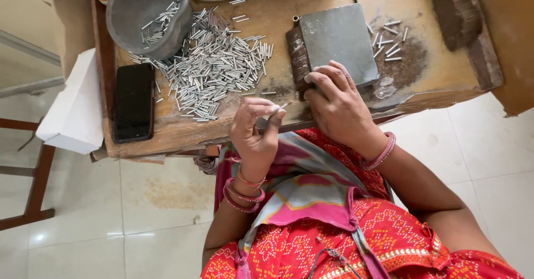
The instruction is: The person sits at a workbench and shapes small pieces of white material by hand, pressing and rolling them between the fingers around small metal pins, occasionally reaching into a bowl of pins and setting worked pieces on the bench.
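- Pinching one small metal tube [285, 105] between left hand [257, 127] fingertips.
- Resting right hand [334, 105], fingers together, on grey block [339, 42]; tube heap [214, 67] beyond left hand.

A small workshop: a worn wooden bench [434, 84] heaped with short metal tubes [214, 67].
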